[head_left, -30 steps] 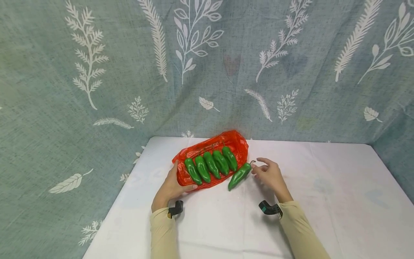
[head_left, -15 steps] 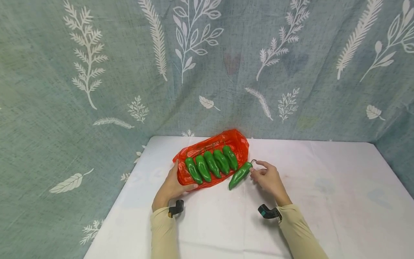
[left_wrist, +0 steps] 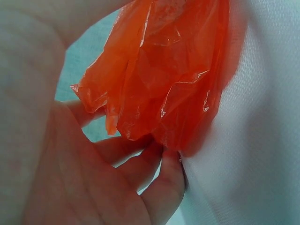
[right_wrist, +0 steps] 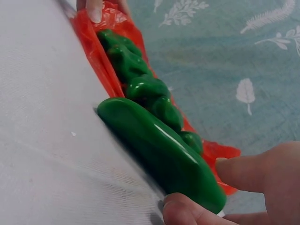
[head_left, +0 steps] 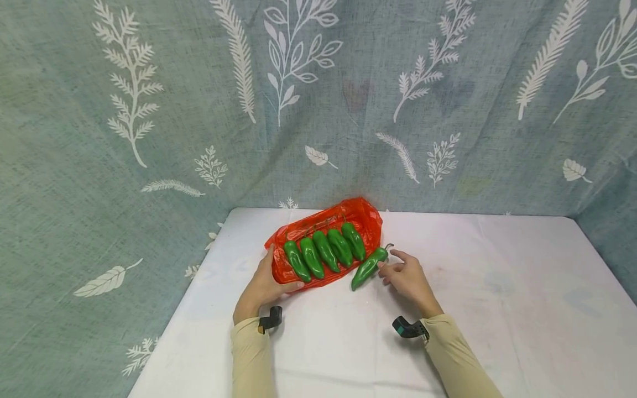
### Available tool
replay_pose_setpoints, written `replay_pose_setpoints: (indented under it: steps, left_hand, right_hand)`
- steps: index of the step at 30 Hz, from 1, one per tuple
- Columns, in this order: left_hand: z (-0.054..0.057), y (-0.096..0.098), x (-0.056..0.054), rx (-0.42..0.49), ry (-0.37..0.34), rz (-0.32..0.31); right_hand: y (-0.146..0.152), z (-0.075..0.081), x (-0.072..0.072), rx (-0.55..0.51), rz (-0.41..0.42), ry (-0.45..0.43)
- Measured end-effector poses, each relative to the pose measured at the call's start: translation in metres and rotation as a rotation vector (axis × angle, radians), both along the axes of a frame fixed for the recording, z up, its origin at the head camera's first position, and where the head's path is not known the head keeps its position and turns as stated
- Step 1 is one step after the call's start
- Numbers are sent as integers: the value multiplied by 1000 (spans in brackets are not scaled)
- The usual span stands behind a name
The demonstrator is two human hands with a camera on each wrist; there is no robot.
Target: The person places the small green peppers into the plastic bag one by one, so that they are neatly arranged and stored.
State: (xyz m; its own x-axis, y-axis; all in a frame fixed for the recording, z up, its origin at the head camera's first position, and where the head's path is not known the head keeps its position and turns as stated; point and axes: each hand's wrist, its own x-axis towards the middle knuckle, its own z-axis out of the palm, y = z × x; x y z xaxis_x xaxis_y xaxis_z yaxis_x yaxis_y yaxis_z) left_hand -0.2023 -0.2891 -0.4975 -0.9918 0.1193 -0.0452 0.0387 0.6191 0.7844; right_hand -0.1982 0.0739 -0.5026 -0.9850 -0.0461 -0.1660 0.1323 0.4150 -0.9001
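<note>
A red crinkled plastic bag lies spread at the back of the table with several green chili peppers in a row on it. My left hand grips its left end, thumb at the front edge. In the left wrist view, curled fingers bear against the gathered red plastic. One loose green chili pepper rests on the cloth just right of the bag, its stem pointing away. Beside it is my right hand. In the right wrist view, one fingertip meets the pepper's stem end while another finger stands apart.
A white cloth covers the table. Green-grey fabric with white leaf prints hangs behind the table and along its left side. Each wrist carries a black strapped device, such as the right wrist camera.
My right hand has slid slightly left and toward the front, from the loose pepper's stem down beside its body. The peppers, the bag and my left hand have stayed put.
</note>
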Motion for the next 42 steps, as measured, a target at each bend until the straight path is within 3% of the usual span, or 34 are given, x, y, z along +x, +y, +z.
replay_pose_setpoints:
  steps: [9,42]
  left_hand:
    - [2,0,1,15,-3,1]
    - [1,1,1,14,1,10]
  right_hand:
    - [-10,0,1,34,2,-24]
    - [-26,-5,4,-154,-51,-50]
